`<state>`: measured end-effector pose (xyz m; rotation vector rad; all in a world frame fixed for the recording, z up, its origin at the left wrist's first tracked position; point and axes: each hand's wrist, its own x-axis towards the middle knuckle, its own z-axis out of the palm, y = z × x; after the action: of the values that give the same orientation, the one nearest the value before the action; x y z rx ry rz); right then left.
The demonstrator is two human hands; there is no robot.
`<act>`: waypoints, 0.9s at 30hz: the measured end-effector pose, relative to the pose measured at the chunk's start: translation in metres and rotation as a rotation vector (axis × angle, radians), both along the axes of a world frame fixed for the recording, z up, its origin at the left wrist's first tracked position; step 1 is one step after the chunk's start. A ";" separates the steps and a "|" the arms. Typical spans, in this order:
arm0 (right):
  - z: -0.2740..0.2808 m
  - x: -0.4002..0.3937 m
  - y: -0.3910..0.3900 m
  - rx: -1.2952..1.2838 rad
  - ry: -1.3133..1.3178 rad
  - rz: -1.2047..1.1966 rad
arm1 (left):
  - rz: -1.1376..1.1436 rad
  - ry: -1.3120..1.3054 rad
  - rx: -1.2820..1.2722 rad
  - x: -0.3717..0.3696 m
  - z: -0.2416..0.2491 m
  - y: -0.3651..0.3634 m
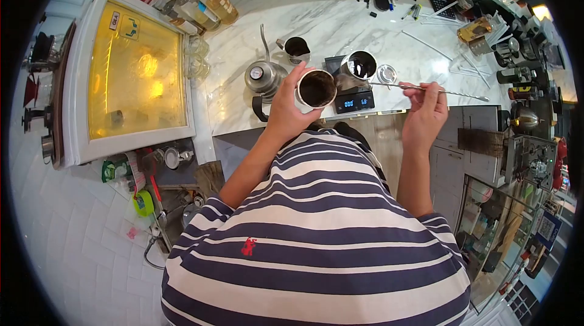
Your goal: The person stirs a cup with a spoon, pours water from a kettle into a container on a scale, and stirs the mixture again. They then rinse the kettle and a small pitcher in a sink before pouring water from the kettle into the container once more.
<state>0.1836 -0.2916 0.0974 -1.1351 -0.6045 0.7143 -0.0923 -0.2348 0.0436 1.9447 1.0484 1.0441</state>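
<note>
My left hand is wrapped around a white-rimmed cup, tilted so that the dark brown stuff inside shows. In my right hand, a long bar spoon with a twisted shaft lies nearly level, one end reaching toward the scale. The black digital scale has lit blue digits. Just behind it in this view is a vessel of dark liquid, with a small round clear-and-metal piece to its right. Left of the cup stands a steel gooseneck kettle, and a small metal pitcher is behind.
Bottles line the back left of the marble counter, near a yellow-glazed door. White straws, pens and a calculator lie at the right. A coffee machine stands farther right, above a glass case.
</note>
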 end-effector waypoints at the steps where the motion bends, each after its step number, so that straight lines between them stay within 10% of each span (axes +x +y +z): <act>1: -0.001 0.009 -0.001 -0.001 -0.031 -0.035 | -0.001 -0.006 -0.011 0.000 -0.002 0.001; 13: -0.025 0.015 0.014 -0.050 -0.669 0.002 | -0.032 0.064 -0.006 0.004 -0.005 0.001; 27: -0.020 0.013 0.014 -0.009 -0.695 -0.034 | -0.011 0.048 -0.018 0.006 -0.005 0.005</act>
<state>0.1968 -0.2773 0.0772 -1.4003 -1.1602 0.2750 -0.0863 -0.2296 0.0383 1.9677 1.0686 0.9831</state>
